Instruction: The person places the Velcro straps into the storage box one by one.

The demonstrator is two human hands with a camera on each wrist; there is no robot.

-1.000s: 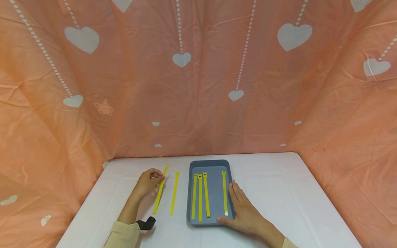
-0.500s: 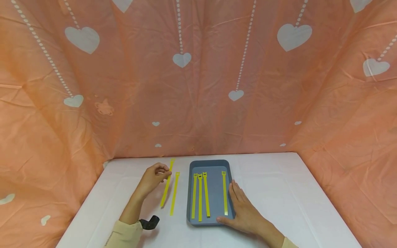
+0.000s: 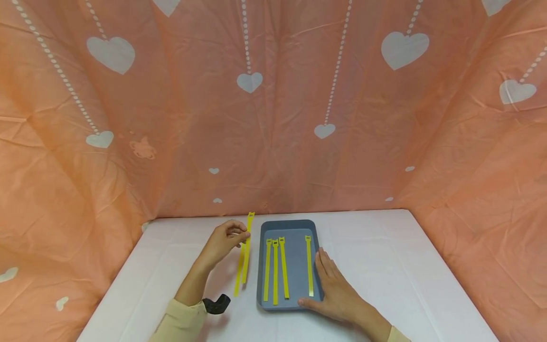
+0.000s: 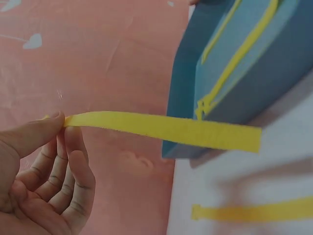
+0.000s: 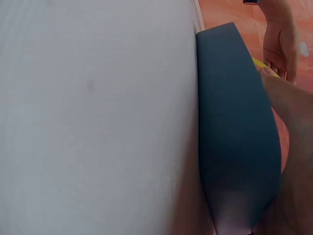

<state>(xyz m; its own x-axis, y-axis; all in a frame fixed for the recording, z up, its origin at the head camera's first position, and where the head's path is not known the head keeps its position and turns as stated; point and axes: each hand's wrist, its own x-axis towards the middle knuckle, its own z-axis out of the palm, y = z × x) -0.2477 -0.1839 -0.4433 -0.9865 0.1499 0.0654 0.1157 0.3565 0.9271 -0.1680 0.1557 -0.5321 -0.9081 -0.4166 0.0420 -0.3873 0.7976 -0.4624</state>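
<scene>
Between thumb and fingertips, my left hand [image 3: 223, 243] pinches a yellow cable strap [image 3: 246, 260] with a slotted head, lifted off the table just left of the tray. In the left wrist view the strap [image 4: 161, 128] stretches out flat from the pinch. A second yellow strap [image 3: 237, 284] lies on the table, partly hidden behind the held one. Several matching straps [image 3: 275, 275] lie lengthwise in the blue-grey tray [image 3: 296, 266], most toward its left side. My right hand [image 3: 339, 293] rests against the tray's right side, fingers straight, thumb at the near right rim.
The white tabletop [image 3: 397, 266] extends on both sides of the tray. Orange cloth [image 3: 290, 180] with white hearts hangs around the back and sides. A black device [image 3: 216, 304] sits on my left wrist.
My left hand has lifted the pinched strap and carried it right, from left of the loose strap to over it, nearer the tray. My right hand and the tray stay in place.
</scene>
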